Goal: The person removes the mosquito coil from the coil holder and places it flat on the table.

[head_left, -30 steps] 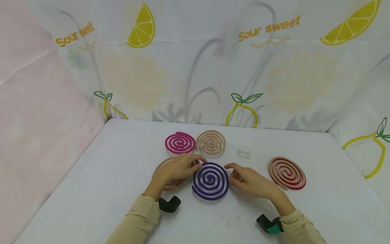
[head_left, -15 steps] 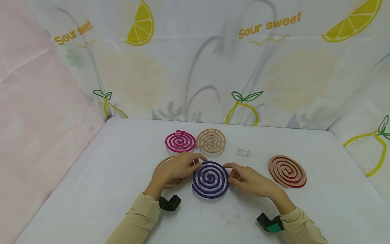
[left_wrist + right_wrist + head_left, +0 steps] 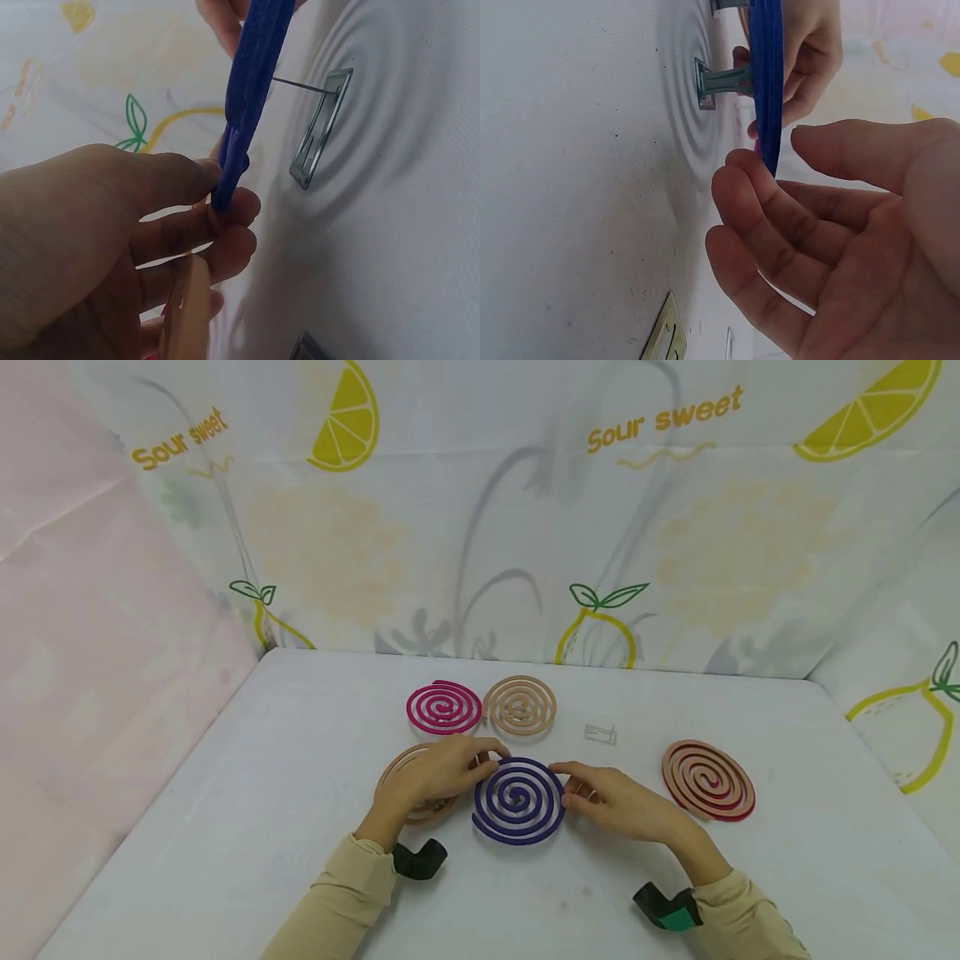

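In the head view a dark blue mosquito coil [image 3: 517, 802] lies level before me, at the middle of the table. My left hand [image 3: 448, 770] pinches its left rim between thumb and fingers. At the right rim is my right hand [image 3: 618, 803], its fingers loosely bent around the edge; the right wrist view has the thumb [image 3: 847, 150] slightly apart from the coil. Below the blue coil stands a metal coil stand [image 3: 322, 127], with an upright prong reaching toward it. A tan coil [image 3: 397, 768] is partly hidden under my left hand.
Behind are a pink coil [image 3: 444, 707] and another tan coil [image 3: 520, 705], side by side. A flat metal stand [image 3: 601, 734] lies right of them. Farther right sits a red and tan pair of coils [image 3: 708, 781]. The patterned cloth [image 3: 450, 527] rises behind the table.
The right hand's fingers have shifted slightly left, closer onto the blue coil's rim. The left hand keeps its pinch. The head view has tilted a little; the other coils stay put.
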Tool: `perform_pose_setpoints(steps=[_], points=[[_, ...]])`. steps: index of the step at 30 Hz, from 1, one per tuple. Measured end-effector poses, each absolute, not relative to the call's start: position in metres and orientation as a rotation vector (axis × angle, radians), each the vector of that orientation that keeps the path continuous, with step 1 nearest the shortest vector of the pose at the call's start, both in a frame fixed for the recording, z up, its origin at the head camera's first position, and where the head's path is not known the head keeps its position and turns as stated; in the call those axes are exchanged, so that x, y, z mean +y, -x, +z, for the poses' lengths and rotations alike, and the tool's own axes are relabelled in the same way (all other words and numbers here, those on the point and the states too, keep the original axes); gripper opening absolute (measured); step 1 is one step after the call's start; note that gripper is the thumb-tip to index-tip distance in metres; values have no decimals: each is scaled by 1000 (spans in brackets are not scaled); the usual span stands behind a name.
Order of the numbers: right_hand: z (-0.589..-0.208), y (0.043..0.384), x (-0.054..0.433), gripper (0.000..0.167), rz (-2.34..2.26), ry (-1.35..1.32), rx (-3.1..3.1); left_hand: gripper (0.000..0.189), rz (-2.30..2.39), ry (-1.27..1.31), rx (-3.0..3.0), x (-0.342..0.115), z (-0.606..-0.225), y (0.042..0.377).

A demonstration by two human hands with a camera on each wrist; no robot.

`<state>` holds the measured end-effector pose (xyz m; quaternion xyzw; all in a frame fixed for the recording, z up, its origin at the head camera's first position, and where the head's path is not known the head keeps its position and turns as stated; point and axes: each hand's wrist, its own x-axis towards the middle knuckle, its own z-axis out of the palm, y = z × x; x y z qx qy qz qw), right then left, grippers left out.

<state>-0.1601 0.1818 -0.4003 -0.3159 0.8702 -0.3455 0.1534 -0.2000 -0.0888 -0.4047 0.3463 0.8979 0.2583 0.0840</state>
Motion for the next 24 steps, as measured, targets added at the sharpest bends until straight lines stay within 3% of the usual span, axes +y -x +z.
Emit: perform_pose_setpoints(steps=[24], points=[[-399, 161, 183, 42, -1013, 901, 2490, 24, 749, -1002, 2732, -88, -405, 201]])
